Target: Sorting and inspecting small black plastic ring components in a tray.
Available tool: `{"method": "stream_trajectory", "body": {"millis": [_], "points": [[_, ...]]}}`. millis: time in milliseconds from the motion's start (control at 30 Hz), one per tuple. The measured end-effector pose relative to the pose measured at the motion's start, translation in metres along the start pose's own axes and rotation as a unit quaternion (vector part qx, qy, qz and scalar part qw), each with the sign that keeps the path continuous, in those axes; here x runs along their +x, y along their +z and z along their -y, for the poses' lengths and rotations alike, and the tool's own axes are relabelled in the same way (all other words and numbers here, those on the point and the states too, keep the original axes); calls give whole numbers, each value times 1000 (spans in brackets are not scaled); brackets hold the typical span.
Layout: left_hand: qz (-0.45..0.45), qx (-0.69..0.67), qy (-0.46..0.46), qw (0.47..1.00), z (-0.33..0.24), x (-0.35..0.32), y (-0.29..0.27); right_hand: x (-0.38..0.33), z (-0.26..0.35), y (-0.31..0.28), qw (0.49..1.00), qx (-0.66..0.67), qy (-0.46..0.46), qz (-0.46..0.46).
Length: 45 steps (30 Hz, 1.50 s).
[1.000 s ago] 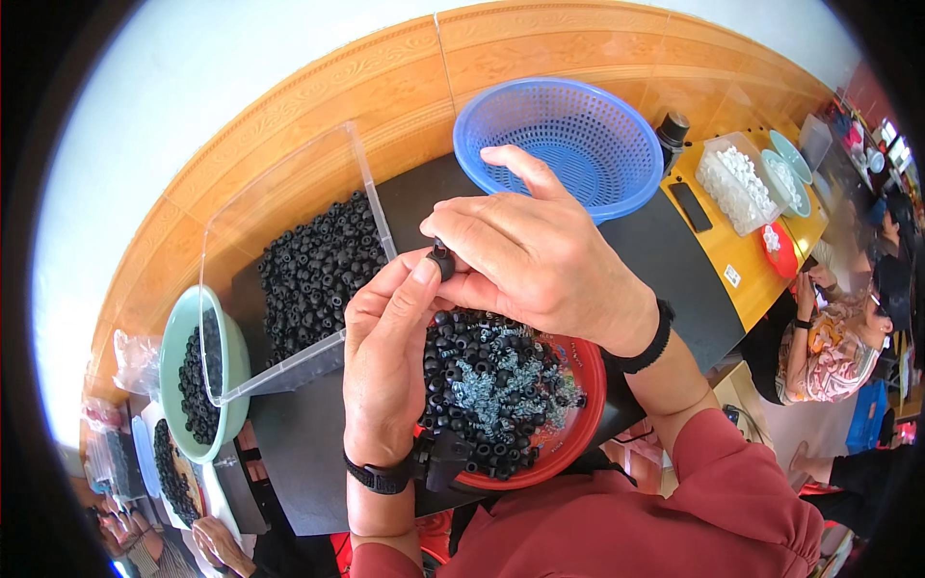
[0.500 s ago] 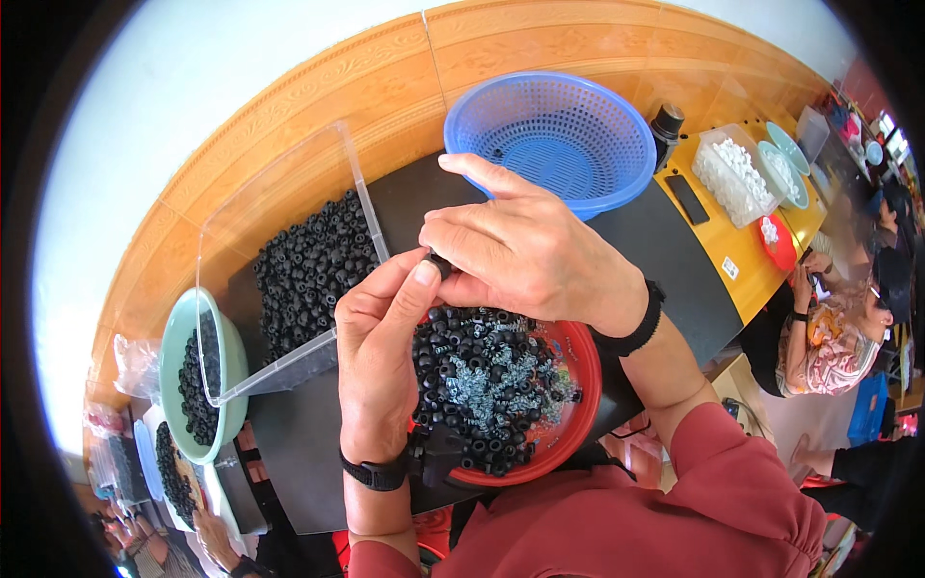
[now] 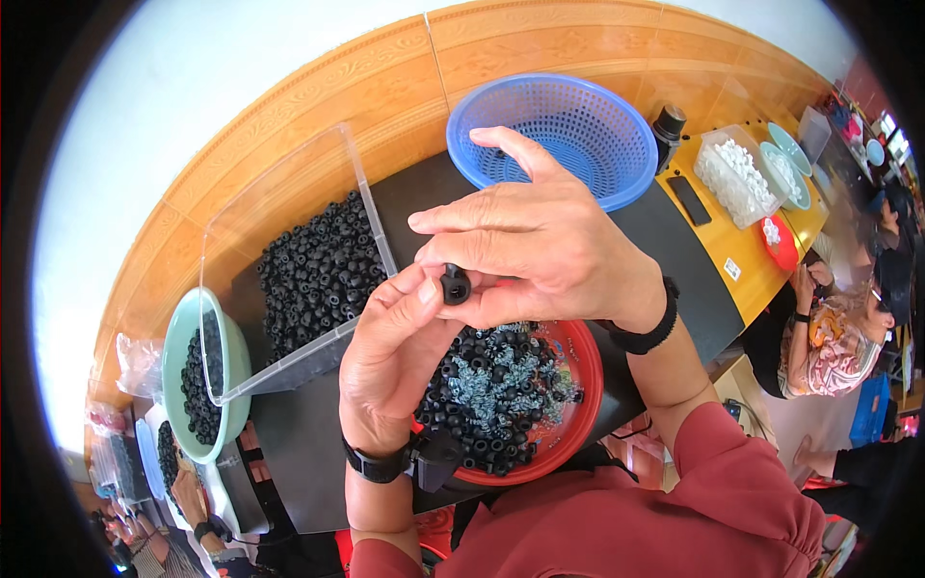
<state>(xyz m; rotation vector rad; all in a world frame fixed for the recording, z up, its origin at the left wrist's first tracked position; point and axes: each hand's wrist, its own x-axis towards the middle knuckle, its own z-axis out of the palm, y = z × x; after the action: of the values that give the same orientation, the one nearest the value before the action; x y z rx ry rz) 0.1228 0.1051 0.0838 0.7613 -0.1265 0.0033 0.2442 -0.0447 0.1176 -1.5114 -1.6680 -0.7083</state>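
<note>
Above the red basin, both my hands meet around a small round black plastic part (image 3: 456, 286) whose dark hole shows. My left hand (image 3: 385, 352) pinches it from the left between thumb and forefinger. From the right, my right hand (image 3: 549, 246) grips it with the thumb below and bent fingers above, its forefinger raised away. Fingers partly cover the part. Below, the red basin (image 3: 590, 385) holds many similar black parts (image 3: 462, 414) mixed with small metal springs (image 3: 501, 380).
A clear bin (image 3: 376, 226) of black parts stands left, beside a green basin (image 3: 241, 376). Behind my right hand is a blue basket (image 3: 617, 116), next to a black bottle (image 3: 667, 125). A phone (image 3: 687, 199) lies right. Other people (image 3: 829, 328) sit at both sides.
The black part has turned, so its hole now shows. My right hand's fingers have spread and lifted; the left hand has shifted slightly right. At lower left, another person's hand has moved.
</note>
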Motion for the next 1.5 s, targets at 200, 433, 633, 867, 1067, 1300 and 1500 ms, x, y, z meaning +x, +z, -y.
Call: {"method": "stream_trajectory", "body": {"millis": [200, 433, 633, 867, 1067, 1300, 1500], "points": [[-20, 44, 30, 998, 0, 0, 4, 0, -2, 4, 999, -40, -12, 0], [-29, 15, 1, 999, 0, 2, 4, -3, -4, 4, 998, -59, -6, 2], [-50, -12, 1, 999, -2, 1, 1, -1, 2, 3, 998, -14, 34, 51], [-102, 86, 58, 989, 0, 2, 6, 0, -3, -8, 969, 187, 152, 57], [-107, 141, 62, 982, -1, 0, 6, 1, -4, -3, 936, 296, 189, 35], [-119, 111, 57, 985, 1, -1, 6, 0, -5, -3, 955, 254, 146, 35], [-130, 99, 88, 983, 2, 1, 8, 1, 13, -2, 988, 66, 110, 91]]}}
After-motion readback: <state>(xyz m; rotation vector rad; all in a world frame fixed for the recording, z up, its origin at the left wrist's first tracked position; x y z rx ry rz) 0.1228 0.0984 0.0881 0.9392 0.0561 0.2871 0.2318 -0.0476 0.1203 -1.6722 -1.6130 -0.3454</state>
